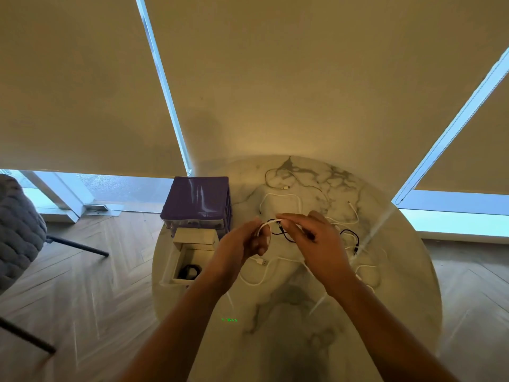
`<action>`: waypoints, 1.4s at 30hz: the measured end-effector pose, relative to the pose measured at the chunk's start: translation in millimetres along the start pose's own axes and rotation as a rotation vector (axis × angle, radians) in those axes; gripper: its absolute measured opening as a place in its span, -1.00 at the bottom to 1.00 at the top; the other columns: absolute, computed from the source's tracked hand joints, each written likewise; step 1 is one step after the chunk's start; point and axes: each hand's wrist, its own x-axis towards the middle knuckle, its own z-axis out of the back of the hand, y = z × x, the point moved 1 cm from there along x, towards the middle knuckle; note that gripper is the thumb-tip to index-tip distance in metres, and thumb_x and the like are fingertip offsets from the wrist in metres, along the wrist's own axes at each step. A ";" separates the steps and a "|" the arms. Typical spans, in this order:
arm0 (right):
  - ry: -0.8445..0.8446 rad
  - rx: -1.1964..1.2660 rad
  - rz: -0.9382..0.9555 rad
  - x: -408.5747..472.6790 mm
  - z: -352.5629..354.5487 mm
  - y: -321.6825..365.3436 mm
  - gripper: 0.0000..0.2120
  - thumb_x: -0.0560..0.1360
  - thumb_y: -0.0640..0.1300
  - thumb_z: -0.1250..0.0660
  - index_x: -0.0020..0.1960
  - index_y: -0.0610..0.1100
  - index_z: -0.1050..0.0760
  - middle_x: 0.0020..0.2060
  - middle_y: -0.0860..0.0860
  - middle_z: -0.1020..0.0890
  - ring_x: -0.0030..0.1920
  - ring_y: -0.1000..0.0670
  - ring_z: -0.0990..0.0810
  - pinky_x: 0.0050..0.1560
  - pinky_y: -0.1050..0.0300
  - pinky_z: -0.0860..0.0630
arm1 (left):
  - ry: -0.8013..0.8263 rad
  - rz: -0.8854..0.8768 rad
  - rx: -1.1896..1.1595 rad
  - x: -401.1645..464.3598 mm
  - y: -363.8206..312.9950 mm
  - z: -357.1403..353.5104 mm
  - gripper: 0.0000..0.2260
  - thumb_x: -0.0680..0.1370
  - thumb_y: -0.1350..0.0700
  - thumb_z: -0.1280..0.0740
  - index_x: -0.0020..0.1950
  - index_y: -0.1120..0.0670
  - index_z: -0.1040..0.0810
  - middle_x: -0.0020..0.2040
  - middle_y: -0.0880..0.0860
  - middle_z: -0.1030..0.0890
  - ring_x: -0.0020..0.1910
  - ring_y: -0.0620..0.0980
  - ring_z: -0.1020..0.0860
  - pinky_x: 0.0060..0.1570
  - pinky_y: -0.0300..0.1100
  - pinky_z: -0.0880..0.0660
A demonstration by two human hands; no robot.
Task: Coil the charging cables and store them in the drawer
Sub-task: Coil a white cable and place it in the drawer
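Note:
Over the middle of the round marble table, both hands hold one white charging cable. My left hand grips a small loop of it. My right hand pinches the cable just to the right of that loop. The cable's USB plug lies on the table below my left hand. Several other white cables and a black cable lie spread on the table behind and right of my hands. A purple drawer unit stands at the table's left edge. Its pulled-out white drawer holds a black coiled cable.
A grey cushioned chair with dark legs stands on the wooden floor at the left. Drawn roller blinds hang behind the table. The table's near part lies under my forearms.

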 end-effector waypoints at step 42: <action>0.050 0.060 -0.015 -14.7 23.2 12.3 -0.84 0.56 -0.10 -0.24 -0.14 0.02 -0.56 -0.19 0.12 -0.56 -0.16 0.10 -0.54 -0.12 -0.01 -0.54 | 0.134 -0.074 0.527 5.5 16.2 4.0 -0.66 0.67 0.06 -0.07 -0.05 0.00 -0.63 -0.29 0.04 -0.65 -0.15 -0.07 -0.65 0.09 -0.16 -0.49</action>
